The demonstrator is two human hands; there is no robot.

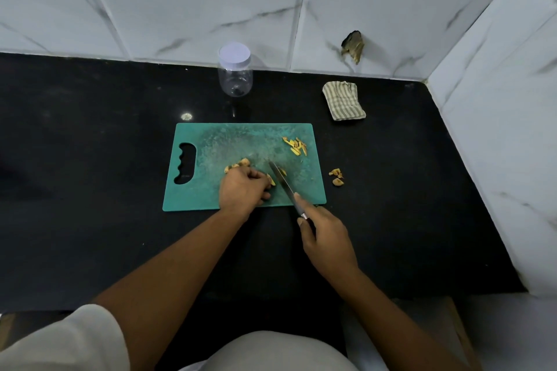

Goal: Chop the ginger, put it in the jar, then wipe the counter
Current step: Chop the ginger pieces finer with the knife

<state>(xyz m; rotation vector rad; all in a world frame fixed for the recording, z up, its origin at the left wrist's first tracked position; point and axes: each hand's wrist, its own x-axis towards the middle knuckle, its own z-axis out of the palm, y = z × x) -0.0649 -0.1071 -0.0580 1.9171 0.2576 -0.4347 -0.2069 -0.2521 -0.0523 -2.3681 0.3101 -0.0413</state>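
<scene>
Ginger [272,179] is pinned mid-frame on the green board [211,199] by the curled left hand [242,188] — the knife [281,182] is gripped in the right hand [324,235]. Fingertips could be nicked — the blade is set just beside them.

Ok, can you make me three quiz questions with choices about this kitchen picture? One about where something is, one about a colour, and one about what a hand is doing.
1. Where is the jar?
A. on the board
B. behind the board, by the wall
C. right of the board

2. What colour is the board?
A. green
B. red
C. white

3. What is the right hand doing?
A. holding the knife
B. opening the jar
C. lying flat, empty

Answers:
1 B, the jar stands at the tiled wall, past the board's far edge.
2 A, the board is teal green.
3 A, its fingers wrap the handle, with the blade over the board.
</scene>
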